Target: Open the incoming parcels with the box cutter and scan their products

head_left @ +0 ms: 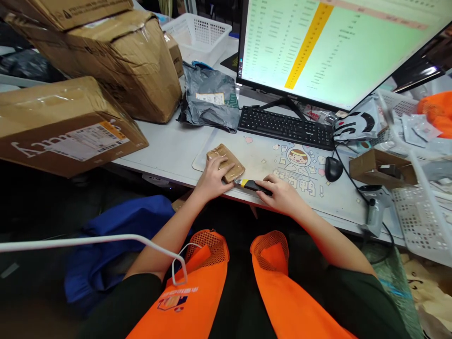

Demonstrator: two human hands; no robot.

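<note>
A small brown taped parcel point(226, 159) lies on the desk mat point(268, 165) near the desk's front edge. My left hand point(213, 178) rests on the parcel's near side, fingers curled over it and holding it down. My right hand point(280, 192) is closed on a black and yellow utility knife point(251, 185), whose tip points left and touches the parcel's near right corner.
Large cardboard boxes point(106, 52) are stacked at the left. A grey mailer bag point(210, 96), a black keyboard point(286, 127), a lit monitor point(335, 47) and a mouse point(333, 168) stand behind. White baskets point(420, 212), a small open box point(381, 167) and a barcode scanner point(374, 209) sit at the right.
</note>
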